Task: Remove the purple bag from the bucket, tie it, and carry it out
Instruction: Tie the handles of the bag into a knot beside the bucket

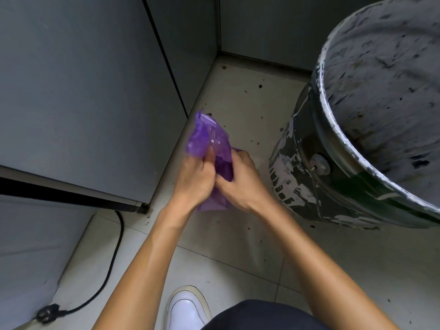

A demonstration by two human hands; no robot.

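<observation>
Hands, left (194, 179) and right (240, 184), squeezed tight around purple bag (209, 139). Held beside paint-splashed bucket (309, 182), above floor (233, 253).

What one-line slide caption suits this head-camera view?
Both hands, left hand and right hand, grip the purple bag beside the paint-spattered bucket.

view: single head camera, wide-angle | aim: forward and steeply down over both forearms to the tiled floor (238, 253) | range: close, hands mid-frame at arm's reach | frame: bucket (309, 177) right of the hands, grey cabinet (83, 91) left of them, white shoe (187, 308) below | overlap: none, one view only
</observation>
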